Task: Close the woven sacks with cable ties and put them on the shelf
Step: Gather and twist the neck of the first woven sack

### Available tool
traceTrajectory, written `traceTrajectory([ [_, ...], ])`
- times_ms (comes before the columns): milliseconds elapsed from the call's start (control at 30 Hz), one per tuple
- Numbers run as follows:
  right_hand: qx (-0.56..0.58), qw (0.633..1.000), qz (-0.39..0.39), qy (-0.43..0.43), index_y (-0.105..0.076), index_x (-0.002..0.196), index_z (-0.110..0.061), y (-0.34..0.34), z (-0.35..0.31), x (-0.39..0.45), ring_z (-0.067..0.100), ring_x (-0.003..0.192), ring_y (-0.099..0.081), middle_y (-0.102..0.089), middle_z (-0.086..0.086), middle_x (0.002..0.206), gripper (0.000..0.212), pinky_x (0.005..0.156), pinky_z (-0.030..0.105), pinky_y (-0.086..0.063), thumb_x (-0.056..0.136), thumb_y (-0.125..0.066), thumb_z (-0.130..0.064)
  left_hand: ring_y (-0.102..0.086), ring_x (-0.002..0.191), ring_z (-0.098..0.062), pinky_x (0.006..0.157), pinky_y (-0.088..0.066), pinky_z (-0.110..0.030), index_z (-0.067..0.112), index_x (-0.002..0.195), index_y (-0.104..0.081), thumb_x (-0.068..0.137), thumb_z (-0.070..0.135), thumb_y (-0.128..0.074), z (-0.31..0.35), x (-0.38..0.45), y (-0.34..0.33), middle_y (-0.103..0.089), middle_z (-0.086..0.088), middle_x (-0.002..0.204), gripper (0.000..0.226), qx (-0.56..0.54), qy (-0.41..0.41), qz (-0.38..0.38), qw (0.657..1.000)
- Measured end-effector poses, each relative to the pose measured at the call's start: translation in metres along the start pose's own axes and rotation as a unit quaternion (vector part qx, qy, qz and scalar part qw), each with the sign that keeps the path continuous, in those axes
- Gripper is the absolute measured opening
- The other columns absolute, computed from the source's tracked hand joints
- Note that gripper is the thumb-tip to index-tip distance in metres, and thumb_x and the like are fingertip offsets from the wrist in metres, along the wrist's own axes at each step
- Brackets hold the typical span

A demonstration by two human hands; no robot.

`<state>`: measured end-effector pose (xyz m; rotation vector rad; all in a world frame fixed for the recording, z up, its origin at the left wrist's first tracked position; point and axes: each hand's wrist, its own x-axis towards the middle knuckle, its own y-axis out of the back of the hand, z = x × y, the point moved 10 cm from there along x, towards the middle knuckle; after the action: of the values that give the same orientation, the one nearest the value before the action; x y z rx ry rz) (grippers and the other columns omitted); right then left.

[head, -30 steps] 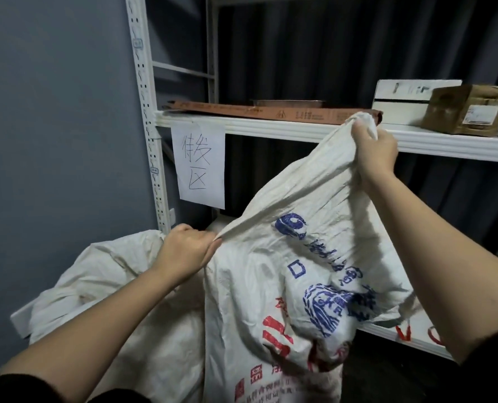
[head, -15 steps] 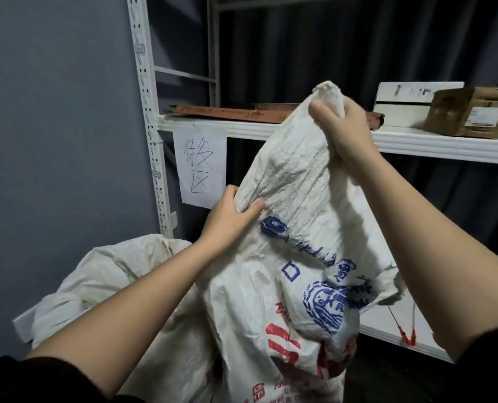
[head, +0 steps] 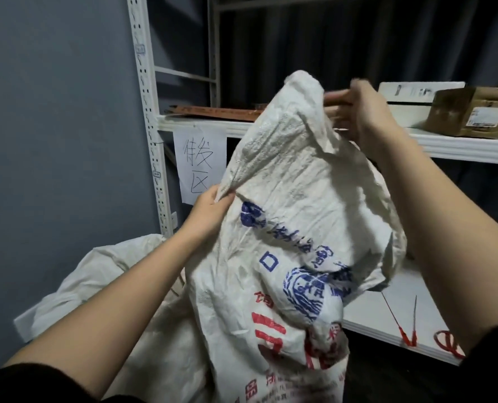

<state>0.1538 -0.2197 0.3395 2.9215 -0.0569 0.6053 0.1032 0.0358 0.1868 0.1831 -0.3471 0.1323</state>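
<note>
both hands grip the printed woven sack (head: 285, 228) — left hand (head: 210, 210) its edge, right hand (head: 364, 112) its top.

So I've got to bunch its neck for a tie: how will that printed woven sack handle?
Probably floppy: the printed sack creases and folds between the left hand and right hand. It looks light, hanging slack as if nearly empty. Its crinkled weave may hold a bunched shape, though it could slip.
</note>
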Motion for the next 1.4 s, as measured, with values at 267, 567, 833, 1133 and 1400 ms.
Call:
traceTrajectory([
  [267, -0.238, 0.925, -0.295, -0.028, -0.046, 0.130, -0.019, -0.050, 0.071, -0.026, 0.003, 0.105, -0.057, -0.056, -0.007, 0.121, 0.061, 0.085, 0.015, -0.051, 0.076, -0.071, -0.006, -0.064, 0.083, -0.021, 0.075, -0.052, -0.030, 0.006, 0.120, -0.057, 0.089, -0.005, -0.051, -0.021, 0.002, 0.006, -0.067, -0.013, 0.098, 0.034, -0.078, 0.091, -0.051, 0.991],
  [567, -0.154, 0.983, -0.092, 0.035, -0.067, 0.083, -0.012, -0.043, 0.061, -0.020, 0.014, 0.072, -0.058, -0.068, 0.006, 0.083, 0.013, 0.067, 0.030, -0.046, 0.091, -0.057, -0.017, -0.065, 0.075, -0.021, 0.067, -0.052, -0.027, 0.010, 0.105, -0.063, 0.088, -0.005, -0.047, -0.020, -0.003, 0.012, -0.070, -0.009, 0.089, 0.028, -0.060, 0.087, -0.007, 0.994],
  [833, -0.167, 0.945, 0.185, 0.210, -0.052, 0.082, -0.020, 0.004, -0.016, -0.022, -0.001, 0.065, -0.044, -0.050, -0.015, 0.069, 0.017, 0.063, 0.023, -0.036, 0.096, -0.043, -0.026, -0.046, 0.069, -0.015, 0.056, -0.032, -0.025, 0.015, 0.095, -0.054, 0.089, 0.000, -0.043, 0.003, 0.008, 0.003, -0.055, -0.004, 0.079, 0.019, 0.097, 0.013, -0.003, 0.995],
  [1133, -0.070, 0.961, -0.266, -0.033, -0.050, 0.131, -0.022, -0.059, 0.049, -0.047, 0.009, 0.098, -0.066, -0.067, -0.008, 0.115, 0.052, 0.080, 0.019, -0.053, 0.086, -0.060, -0.047, -0.047, 0.069, -0.021, 0.061, -0.034, -0.028, 0.013, 0.108, -0.059, 0.092, 0.008, -0.039, -0.015, 0.021, 0.025, -0.050, -0.013, 0.080, 0.026, 0.035, 0.089, 0.057, 0.994],
  [1400, -0.161, 0.974, -0.159, -0.016, -0.062, 0.087, -0.020, -0.043, 0.054, -0.034, 0.008, 0.063, -0.058, -0.064, -0.003, 0.075, 0.004, 0.051, 0.013, -0.046, 0.089, -0.063, -0.015, -0.050, 0.102, -0.017, 0.084, -0.046, -0.017, 0.011, 0.125, -0.037, 0.096, 0.011, -0.042, -0.003, 0.008, -0.004, -0.053, 0.001, 0.109, 0.029, 0.064, 0.054, -0.041, 0.996],
])
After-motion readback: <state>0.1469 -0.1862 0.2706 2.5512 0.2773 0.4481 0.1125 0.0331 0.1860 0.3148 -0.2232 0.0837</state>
